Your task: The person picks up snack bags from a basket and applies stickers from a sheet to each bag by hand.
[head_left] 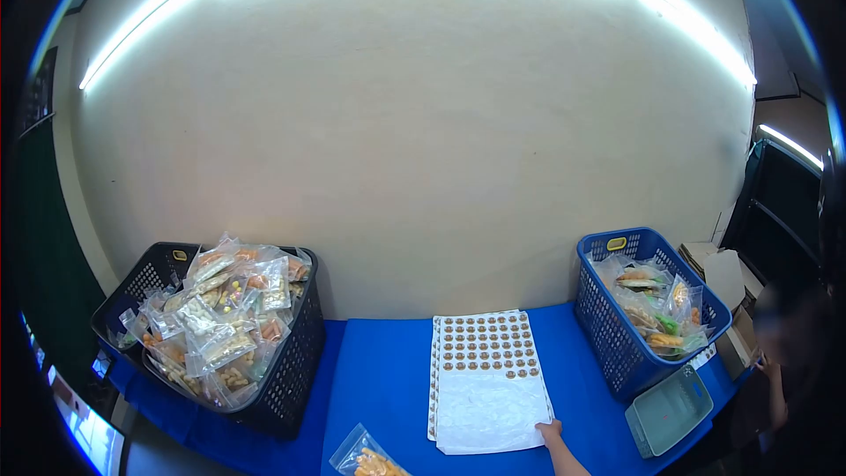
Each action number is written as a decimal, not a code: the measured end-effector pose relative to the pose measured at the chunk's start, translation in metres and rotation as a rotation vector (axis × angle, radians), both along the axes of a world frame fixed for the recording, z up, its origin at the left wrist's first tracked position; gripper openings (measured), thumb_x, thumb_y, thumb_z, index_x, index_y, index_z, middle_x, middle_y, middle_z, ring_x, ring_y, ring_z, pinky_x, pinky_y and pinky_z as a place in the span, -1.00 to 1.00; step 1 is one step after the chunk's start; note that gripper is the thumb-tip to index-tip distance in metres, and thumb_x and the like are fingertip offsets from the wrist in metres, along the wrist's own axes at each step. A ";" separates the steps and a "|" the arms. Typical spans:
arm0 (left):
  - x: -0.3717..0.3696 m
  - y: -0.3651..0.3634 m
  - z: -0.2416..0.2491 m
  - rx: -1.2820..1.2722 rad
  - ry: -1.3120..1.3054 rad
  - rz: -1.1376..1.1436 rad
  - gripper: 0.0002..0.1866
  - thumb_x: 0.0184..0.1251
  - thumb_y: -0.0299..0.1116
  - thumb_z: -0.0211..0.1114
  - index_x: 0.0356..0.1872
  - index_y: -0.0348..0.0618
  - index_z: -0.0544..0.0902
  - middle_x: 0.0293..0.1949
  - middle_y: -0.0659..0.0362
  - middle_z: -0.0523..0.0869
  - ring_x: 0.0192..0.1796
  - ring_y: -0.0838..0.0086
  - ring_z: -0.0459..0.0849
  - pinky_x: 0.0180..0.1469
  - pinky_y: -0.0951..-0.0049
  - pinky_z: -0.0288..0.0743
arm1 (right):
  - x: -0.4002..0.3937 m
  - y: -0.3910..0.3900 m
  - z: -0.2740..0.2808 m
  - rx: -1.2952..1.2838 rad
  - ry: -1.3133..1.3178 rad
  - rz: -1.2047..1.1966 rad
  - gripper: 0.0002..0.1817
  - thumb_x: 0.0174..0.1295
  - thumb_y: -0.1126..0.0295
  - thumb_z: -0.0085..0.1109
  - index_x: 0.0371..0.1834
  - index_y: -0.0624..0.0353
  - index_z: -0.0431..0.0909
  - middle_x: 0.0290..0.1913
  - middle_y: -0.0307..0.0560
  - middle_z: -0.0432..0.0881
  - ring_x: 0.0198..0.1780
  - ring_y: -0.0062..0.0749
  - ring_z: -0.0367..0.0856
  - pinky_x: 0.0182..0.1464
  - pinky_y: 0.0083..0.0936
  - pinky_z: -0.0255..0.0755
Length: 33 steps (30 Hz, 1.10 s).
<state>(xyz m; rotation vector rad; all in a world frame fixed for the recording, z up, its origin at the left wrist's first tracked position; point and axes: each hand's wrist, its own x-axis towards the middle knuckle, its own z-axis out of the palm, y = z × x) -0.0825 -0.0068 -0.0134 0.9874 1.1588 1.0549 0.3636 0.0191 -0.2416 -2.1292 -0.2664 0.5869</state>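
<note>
Far left: black basket (291, 370), heaped above its rim with clear snack bags (220, 317), sitting on the blue table (388, 379) near its left edge. Just right of that, at the near table edge, one loose snack bag (370, 460), cut off by the frame's bottom. Left hand nowhere in view. Bare blue cloth between the black basket and the sticker sheets (487, 379), which lie flat in the middle, round brown stickers filling the upper half, lower half peeled blank. Right hand (552, 431) reaching up from the bottom edge, forearm angled in from the lower right, fingertips resting on the sheets' near right corner; fingers look loosely together, grip impossible to tell. Open strip of cloth right of the hand. Then blue basket (617, 353), partly filled with bags, and a small green scale (670, 410) at the table's right corner.
</note>
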 end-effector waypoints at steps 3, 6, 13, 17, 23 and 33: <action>0.006 0.015 -0.004 0.060 0.022 0.020 -0.64 0.14 -0.32 0.17 -0.09 -0.30 0.39 -0.25 0.16 0.52 -0.24 0.52 0.49 -0.21 0.56 0.39 | -0.014 0.001 0.011 0.162 0.208 -0.003 -0.52 -0.32 0.56 0.23 -0.18 0.31 0.45 -0.22 0.08 0.54 -0.22 -0.17 0.53 -0.19 -0.33 0.42; 0.016 0.017 0.003 0.082 0.015 -0.011 -0.68 0.12 -0.33 0.19 -0.15 -0.31 0.45 -0.28 0.14 0.54 -0.28 0.52 0.50 -0.26 0.56 0.41 | -0.017 -0.007 0.001 0.380 0.415 0.044 -0.51 -0.17 0.69 0.04 -0.03 0.30 0.34 -0.16 0.11 0.50 -0.20 -0.09 0.51 -0.15 -0.23 0.41; 0.049 0.022 -0.034 -0.025 0.043 -0.199 -0.73 0.11 -0.38 0.19 -0.20 -0.31 0.49 -0.30 0.12 0.58 -0.28 0.51 0.55 -0.26 0.55 0.45 | -0.045 -0.084 0.003 0.445 0.603 0.041 -0.49 -0.10 0.70 0.01 0.03 0.27 0.29 -0.05 0.08 0.44 -0.05 -0.12 0.43 -0.01 -0.29 0.30; 0.081 0.013 -0.015 0.037 0.003 -0.237 -0.74 0.12 -0.41 0.16 -0.18 -0.32 0.46 -0.29 0.13 0.58 -0.26 0.51 0.55 -0.24 0.54 0.44 | -0.031 -0.154 -0.014 0.427 0.718 -0.021 -0.49 -0.11 0.72 0.00 0.03 0.27 0.30 -0.06 0.09 0.45 -0.08 -0.12 0.45 -0.05 -0.28 0.33; 0.126 -0.008 -0.005 0.003 0.040 -0.208 -0.71 0.11 -0.36 0.20 -0.19 -0.32 0.46 -0.30 0.14 0.58 -0.27 0.50 0.54 -0.24 0.54 0.44 | -0.005 -0.183 0.000 0.560 0.755 0.159 -0.60 -0.01 0.46 0.10 -0.04 0.25 0.34 -0.17 -0.03 0.50 -0.20 -0.28 0.49 -0.19 -0.40 0.41; 0.240 -0.042 -0.034 0.027 0.020 -0.334 -0.75 0.14 -0.37 0.14 -0.19 -0.29 0.47 -0.36 0.16 0.59 -0.42 0.56 0.53 -0.44 0.61 0.42 | 0.017 -0.042 0.023 0.456 0.790 -0.142 -0.56 -0.14 0.72 0.02 -0.08 0.30 0.36 -0.19 0.08 0.50 -0.20 -0.15 0.50 -0.15 -0.24 0.39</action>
